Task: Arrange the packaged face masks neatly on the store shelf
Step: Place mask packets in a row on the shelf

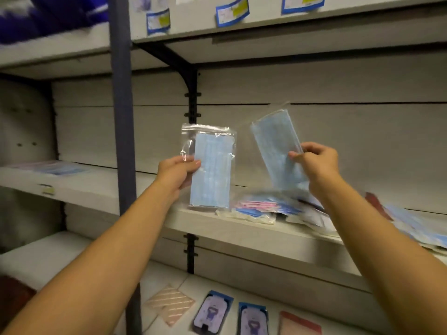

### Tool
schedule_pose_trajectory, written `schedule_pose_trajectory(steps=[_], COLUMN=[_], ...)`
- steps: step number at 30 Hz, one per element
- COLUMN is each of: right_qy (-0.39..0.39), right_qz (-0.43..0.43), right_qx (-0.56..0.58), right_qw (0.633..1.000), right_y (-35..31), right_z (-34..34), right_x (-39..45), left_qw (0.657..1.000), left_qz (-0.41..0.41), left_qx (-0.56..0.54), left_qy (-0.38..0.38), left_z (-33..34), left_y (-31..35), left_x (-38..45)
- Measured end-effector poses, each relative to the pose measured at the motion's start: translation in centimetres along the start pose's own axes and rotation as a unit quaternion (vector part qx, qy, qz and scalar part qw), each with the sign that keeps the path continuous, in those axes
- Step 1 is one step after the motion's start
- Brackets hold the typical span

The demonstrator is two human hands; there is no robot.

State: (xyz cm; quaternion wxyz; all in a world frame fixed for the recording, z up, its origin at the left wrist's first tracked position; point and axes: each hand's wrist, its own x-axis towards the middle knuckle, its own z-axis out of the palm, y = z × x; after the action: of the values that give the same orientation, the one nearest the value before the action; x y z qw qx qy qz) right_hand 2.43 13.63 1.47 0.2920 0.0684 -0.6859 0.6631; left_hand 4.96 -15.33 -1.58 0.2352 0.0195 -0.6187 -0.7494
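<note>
My left hand [177,171] grips the left edge of a clear packet of light blue face masks [212,170], held upright just above the middle shelf [254,229]. My right hand [315,160] pinches the right edge of a second packet of blue masks [275,143], tilted to the left and lifted above the shelf. Under and between the two packets lies a loose pile of mask packets [263,206] in blue, pink and white. More blue packets [416,226] lie flat on the shelf at the far right.
A dark upright post [122,141] and a black bracket [192,97] divide the shelving. A few flat packets [58,168] lie on the left shelf section. Patterned packets and phone cases [212,313] sit on the lower shelf. Price labels [232,10] hang from the top shelf edge.
</note>
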Motion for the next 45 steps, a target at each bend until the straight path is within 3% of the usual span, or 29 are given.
schedule_pose_trajectory(steps=[9, 17, 28, 45], right_qy=[-0.072, -0.138, -0.209, -0.217], right_qz=[0.059, 0.036, 0.049, 0.075], right_qx=[0.162, 0.155, 0.158, 0.158], right_qw=[0.982, 0.978, 0.964, 0.96], right_y=[-2.3, -3.9, -5.8, -4.4], right_z=[9.2, 18.0, 32.1, 48.3], right_x=[-8.4, -17.5, -26.4, -28.0], left_qw=[0.994, 0.958, 0.956, 0.954], left_qz=[0.061, 0.154, 0.126, 0.097], left_qx=[0.042, 0.188, 0.168, 0.158], left_qy=[0.079, 0.151, 0.206, 0.236], left_z=[-9.4, -22.7, -39.3, -54.7], left_y=[2.4, 3.5, 7.4, 8.4], left_x=[-5.2, -8.3, -8.1, -0.9])
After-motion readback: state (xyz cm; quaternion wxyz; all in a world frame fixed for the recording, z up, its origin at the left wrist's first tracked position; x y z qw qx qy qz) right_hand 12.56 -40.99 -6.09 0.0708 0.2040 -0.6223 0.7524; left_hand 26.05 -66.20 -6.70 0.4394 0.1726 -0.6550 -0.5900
